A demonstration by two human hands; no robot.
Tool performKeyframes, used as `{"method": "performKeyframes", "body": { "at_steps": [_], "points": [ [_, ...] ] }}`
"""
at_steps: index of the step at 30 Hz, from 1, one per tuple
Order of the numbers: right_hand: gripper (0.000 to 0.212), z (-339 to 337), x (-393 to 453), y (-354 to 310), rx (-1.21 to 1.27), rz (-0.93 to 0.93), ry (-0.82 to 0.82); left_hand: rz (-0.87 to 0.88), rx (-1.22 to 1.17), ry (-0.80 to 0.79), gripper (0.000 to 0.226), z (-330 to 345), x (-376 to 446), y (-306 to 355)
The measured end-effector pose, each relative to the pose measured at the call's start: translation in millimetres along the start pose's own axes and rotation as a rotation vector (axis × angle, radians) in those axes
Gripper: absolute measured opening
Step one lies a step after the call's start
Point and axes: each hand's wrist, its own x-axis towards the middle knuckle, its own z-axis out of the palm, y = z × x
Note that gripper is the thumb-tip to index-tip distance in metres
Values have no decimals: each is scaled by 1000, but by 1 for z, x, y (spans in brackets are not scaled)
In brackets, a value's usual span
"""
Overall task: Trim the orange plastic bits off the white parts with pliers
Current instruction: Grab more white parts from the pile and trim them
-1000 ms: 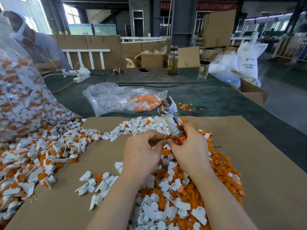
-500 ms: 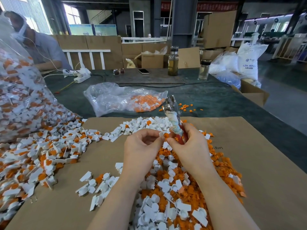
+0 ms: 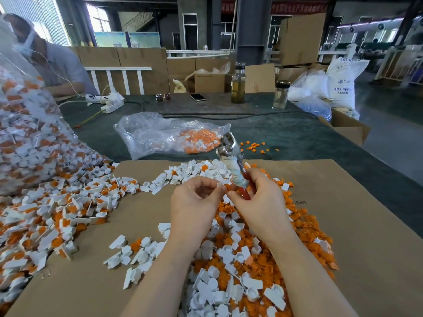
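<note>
My right hand (image 3: 258, 200) grips the pliers (image 3: 231, 159) by their wrapped, red handles, with the metal jaws pointing up and away from me. My left hand (image 3: 194, 202) pinches a small white part with an orange bit (image 3: 223, 186) at its fingertips, right beside the right hand's fingers. Both hands hover over a mixed heap of white parts and orange bits (image 3: 247, 243) on a sheet of brown cardboard (image 3: 354, 225). A spread of white parts with orange still on them (image 3: 57, 209) lies to the left.
A large clear bag of untrimmed parts (image 3: 20, 133) leans at the far left. A smaller plastic bag with orange pieces (image 3: 169, 133) lies behind the cardboard on the green table. Two bottles (image 3: 238, 83), a phone (image 3: 197, 97), sunglasses and a power strip (image 3: 109, 102) sit further back. Another person sits at the far left.
The pliers have tilted more upright and moved slightly right. My left hand has opened away a little from the right hand, with the small part now showing at its fingertips.
</note>
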Motion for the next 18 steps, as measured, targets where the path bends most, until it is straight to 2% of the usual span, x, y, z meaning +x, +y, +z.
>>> {"method": "performKeyframes", "body": {
  "at_steps": [5, 9, 13, 18],
  "points": [
    [13, -15, 1, 1, 77, 41, -183, -77, -210, -40, 5, -5, 1, 0],
    [15, -25, 1, 5, 87, 93, -357, -98, -339, -43, 5, -9, 4, -1],
    [20, -24, -1, 5, 56, 109, -398, -82, -356, -33, 6, -11, 6, -3],
    [16, -26, 0, 6, 111, 123, -427, -59, -388, -21, 4, -14, 9, -5]
  ]
}}
